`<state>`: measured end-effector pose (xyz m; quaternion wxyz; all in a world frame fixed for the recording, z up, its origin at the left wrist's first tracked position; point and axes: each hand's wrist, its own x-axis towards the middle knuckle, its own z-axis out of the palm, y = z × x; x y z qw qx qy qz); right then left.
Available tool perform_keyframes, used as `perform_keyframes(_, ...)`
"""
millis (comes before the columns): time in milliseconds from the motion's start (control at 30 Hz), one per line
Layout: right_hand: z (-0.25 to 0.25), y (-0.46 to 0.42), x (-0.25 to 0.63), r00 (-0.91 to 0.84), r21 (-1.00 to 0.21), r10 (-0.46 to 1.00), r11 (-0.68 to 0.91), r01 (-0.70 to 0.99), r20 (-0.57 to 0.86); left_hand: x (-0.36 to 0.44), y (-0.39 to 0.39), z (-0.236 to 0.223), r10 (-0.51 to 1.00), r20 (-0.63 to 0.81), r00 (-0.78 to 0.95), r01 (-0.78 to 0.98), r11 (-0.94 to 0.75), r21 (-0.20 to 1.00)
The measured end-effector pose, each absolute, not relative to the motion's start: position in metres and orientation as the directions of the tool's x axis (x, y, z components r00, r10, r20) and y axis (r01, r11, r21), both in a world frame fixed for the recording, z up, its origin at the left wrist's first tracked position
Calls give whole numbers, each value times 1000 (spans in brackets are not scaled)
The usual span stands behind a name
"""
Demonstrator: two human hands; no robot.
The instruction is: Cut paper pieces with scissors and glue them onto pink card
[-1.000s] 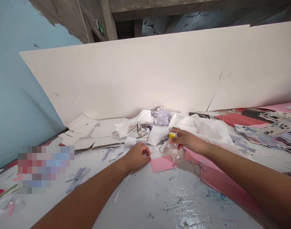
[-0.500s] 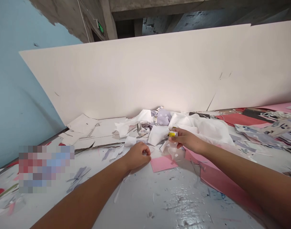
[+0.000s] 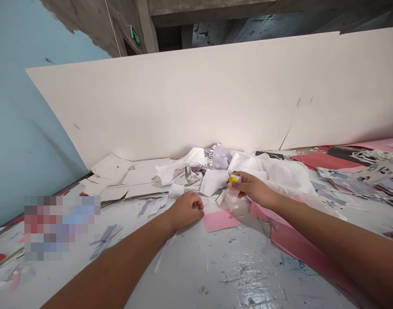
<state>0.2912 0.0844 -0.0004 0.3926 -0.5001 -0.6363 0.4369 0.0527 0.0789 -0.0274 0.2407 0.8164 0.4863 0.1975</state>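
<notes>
Tilted and raised slightly since the earlier frame, one small yellow-labelled tube [image 3: 234, 179] was pinched in the right hand [image 3: 252, 189], its long axis nearly level across the head view, against white fabric [image 3: 280, 174]. The left hand [image 3: 185, 210], curled closed, rested on the table [image 3: 196, 274] beside one pink sheet [image 3: 220, 220].

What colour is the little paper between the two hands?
The little paper is pink; the head view shows it best.
</notes>
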Motion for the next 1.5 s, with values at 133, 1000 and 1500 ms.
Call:
perform_keyframes(133, -3, 85, 290, -169, -949, 983, 122, 291, 75, 53, 79, -27, 889, 91, 449, 698, -412, 586)
perform_keyframes(1000, -5, 82, 276, -166, -948, 974, 195, 252, 156, 53, 81, -30, 884, 106, 455, 690, -426, 585)
perform_keyframes(1500, -8, 81, 268, -161, -945, 972, 207, 253, 170, 54, 81, -29, 881, 112, 459, 694, -435, 574)
